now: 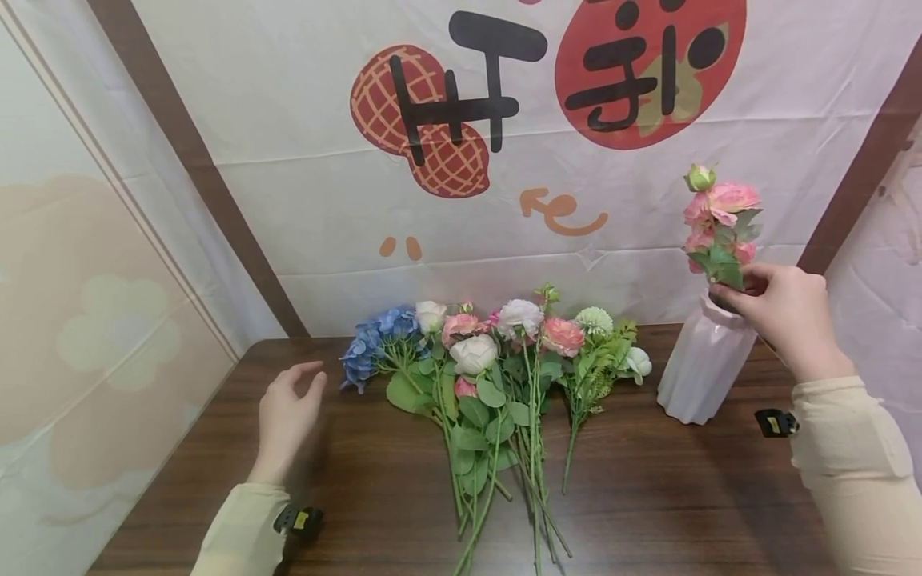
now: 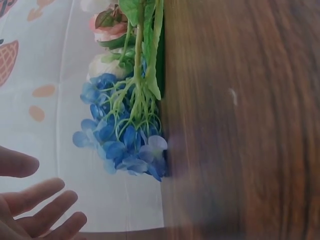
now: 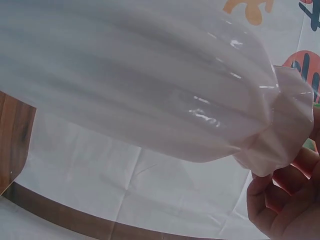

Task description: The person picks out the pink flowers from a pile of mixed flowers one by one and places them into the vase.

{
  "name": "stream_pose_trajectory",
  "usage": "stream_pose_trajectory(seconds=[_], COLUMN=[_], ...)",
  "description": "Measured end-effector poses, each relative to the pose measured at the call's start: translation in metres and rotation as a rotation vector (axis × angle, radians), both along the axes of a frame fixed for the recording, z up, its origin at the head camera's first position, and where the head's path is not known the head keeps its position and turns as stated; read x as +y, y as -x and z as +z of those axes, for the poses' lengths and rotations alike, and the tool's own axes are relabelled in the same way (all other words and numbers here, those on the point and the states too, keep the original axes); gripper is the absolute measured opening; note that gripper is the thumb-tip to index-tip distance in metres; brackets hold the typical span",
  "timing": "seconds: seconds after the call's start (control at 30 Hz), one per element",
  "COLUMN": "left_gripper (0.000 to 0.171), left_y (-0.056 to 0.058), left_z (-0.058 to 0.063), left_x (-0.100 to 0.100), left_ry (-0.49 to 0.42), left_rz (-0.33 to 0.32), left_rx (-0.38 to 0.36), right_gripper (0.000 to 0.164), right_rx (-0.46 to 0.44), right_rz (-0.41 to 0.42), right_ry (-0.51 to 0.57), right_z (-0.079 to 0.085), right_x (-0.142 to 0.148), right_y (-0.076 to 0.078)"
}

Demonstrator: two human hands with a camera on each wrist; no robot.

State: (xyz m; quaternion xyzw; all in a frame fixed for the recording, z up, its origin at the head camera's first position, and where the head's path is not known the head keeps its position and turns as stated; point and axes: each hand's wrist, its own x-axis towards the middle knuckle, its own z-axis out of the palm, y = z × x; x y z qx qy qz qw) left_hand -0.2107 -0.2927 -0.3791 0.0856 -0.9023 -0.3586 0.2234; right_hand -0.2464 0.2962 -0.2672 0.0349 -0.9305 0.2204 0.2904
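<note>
At the mouth of a white fluted vase (image 1: pixel 702 364), my right hand (image 1: pixel 788 316) pinches the stem of a pink flower spray (image 1: pixel 723 224) with green leaves and a bud. The lower stem is hidden inside the vase. In the right wrist view, curled fingers of the right hand (image 3: pixel 285 200) show beside the vase's crimped neck (image 3: pixel 285 125). My left hand (image 1: pixel 288 412) hovers over the left of the table, holding nothing, its fingers loosely extended. Nearest to it lies a blue hydrangea (image 1: pixel 382 340), seen closer in the left wrist view with its branching green stems (image 2: pixel 135 100).
Several flowers lie across the middle of the wooden table (image 1: pixel 648 488), stems toward me: a white rose (image 1: pixel 474 354), a pink-orange bloom (image 1: pixel 562 336), a green pompom flower (image 1: pixel 594 321) and leafy greens (image 1: pixel 594 368). A printed white cloth (image 1: pixel 288 160) hangs behind the table.
</note>
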Motion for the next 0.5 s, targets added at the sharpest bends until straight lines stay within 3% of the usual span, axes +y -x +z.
stream_pose_trajectory(seconds=[0.5], left_gripper=[0.036], left_y=[-0.007], left_z=[-0.002], left_x=[-0.016], left_ry=[0.052], left_rz=[0.023], left_rx=[-0.012], right_gripper=[0.033], right_rx=[0.003], right_rz=[0.011], right_ry=[0.010], right_z=[0.002], right_x=[-0.001], right_y=[-0.004])
